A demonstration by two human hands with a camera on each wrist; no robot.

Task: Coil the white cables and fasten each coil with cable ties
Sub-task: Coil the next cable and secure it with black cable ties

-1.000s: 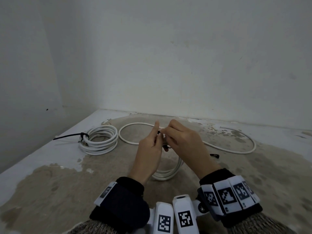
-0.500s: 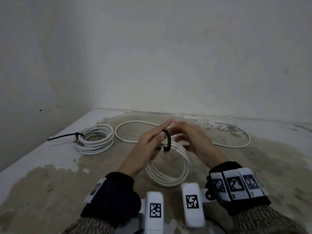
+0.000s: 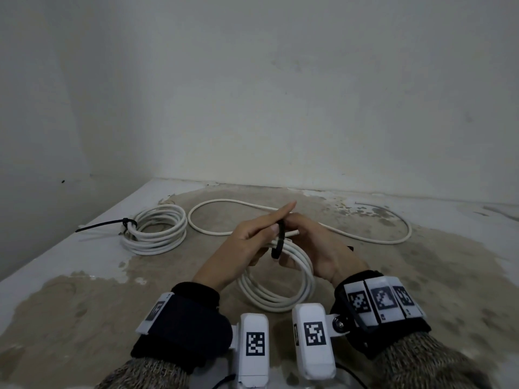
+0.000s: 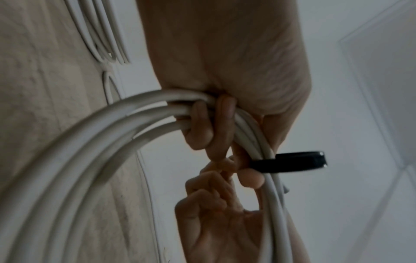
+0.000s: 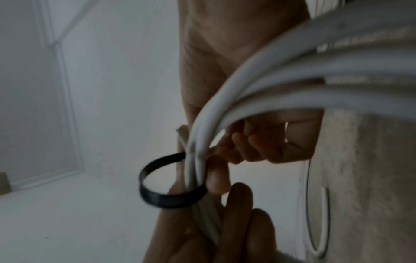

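Observation:
I hold a white cable coil above the floor at the centre of the head view. A black cable tie forms a loose loop round its far strands. My left hand curls its lower fingers round the strands, with the index finger pointing straight out. My right hand grips the same bundle from the right, fingers curled under it beside the tie loop. The tie's head and tail are hidden by my fingers.
A second white coil lies on the floor at the left, bound by a black tie with a long tail. A loose white cable snakes across the stained floor behind my hands. Walls meet in a corner at the left rear.
The coil has swung from hanging edge-on under my hands to lying flatter between them. The tie now shows as a loop round the strands, and my left index finger has straightened.

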